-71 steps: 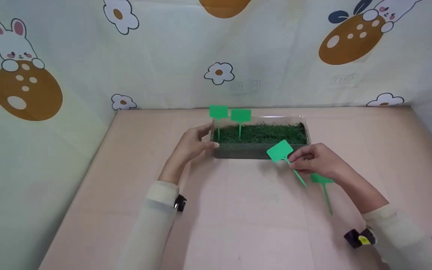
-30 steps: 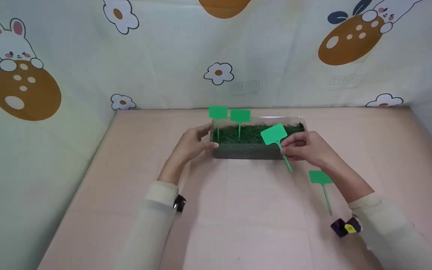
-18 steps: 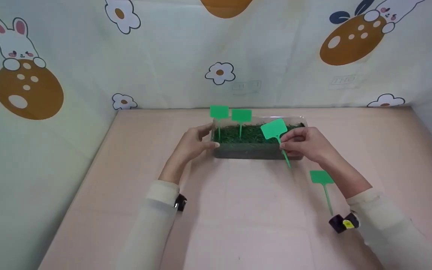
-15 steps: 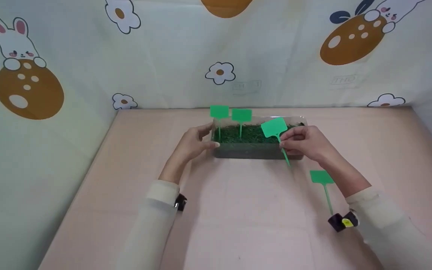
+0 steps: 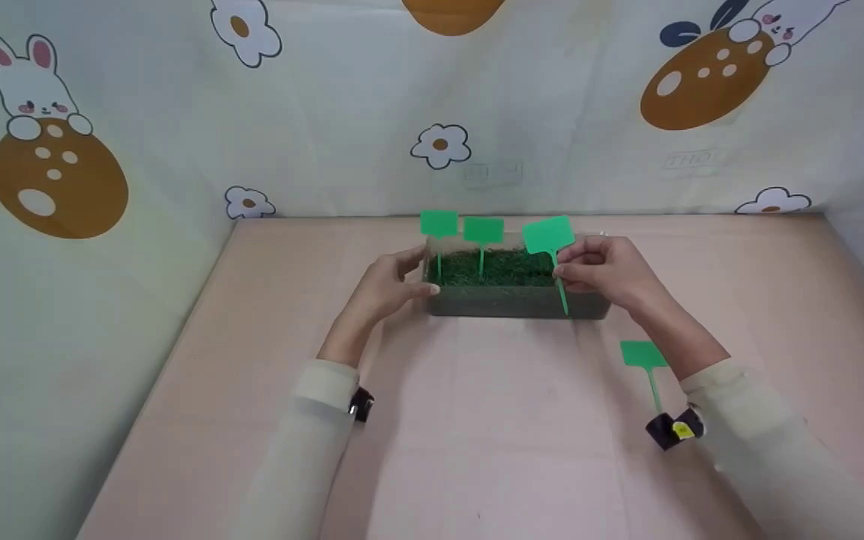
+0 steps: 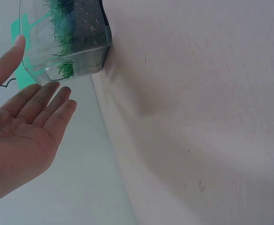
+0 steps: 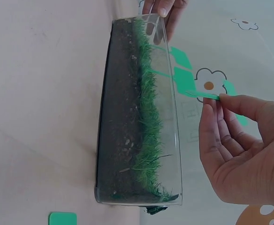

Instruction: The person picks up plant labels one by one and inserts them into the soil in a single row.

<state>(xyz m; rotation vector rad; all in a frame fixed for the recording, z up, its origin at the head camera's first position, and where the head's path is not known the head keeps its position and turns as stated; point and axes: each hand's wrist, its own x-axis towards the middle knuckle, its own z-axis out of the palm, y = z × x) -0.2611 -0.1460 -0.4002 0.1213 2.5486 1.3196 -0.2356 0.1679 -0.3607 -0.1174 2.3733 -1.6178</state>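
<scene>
A clear rectangular box [image 5: 507, 302] of dark soil topped with short green grass [image 7: 148, 117] stands near the back of the table. Two green plant labels, a left one [image 5: 439, 223] and a second one [image 5: 484, 230], stand upright in the grass at its left part. My left hand [image 5: 383, 285] rests at the box's left end, fingers mostly straight, thumb toward the front corner. My right hand [image 5: 619, 274] pinches a third plant label [image 5: 549, 234] by its stem, between thumb and fingers. In the right wrist view the stem's pointed tip is above the grass, apart from it.
Another green label [image 5: 643, 354] lies on the pink table [image 5: 477, 420] right of the box, its stem end hidden behind the black wrist camera [image 5: 672, 430]. A pale patterned backdrop [image 5: 342, 135] rises behind the table.
My right hand has carried its label up and leftward from beside the box's front right corner to over the box, turning it more upright. My left hand keeps its place.
</scene>
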